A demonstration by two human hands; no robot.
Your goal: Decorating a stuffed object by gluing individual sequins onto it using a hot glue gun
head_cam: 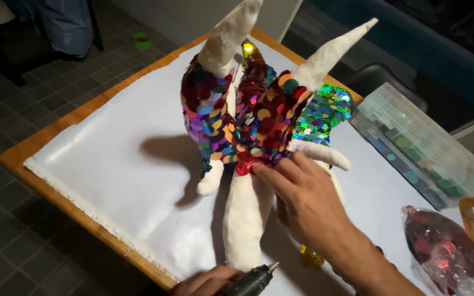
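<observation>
A white stuffed figure (245, 219) with pointed limbs stands on a white sheet (122, 181). Its upper part is covered in shiny multicoloured sequins (259, 120), mostly red, purple and green. My right hand (303, 192) reaches in from the lower right, its fingertips pressing on the red sequins at the lower edge of the covered part. At the bottom edge, my left hand (201, 282) grips a dark glue gun (253, 278) whose metal tip points right, just below the figure's bare white leg.
The sheet lies on a wooden table (39, 142). A clear plastic organizer box (418, 145) of coloured pieces sits at the right, with a bag of red sequins (443, 249) near it. A green tape roll (141, 40) lies on the tiled floor.
</observation>
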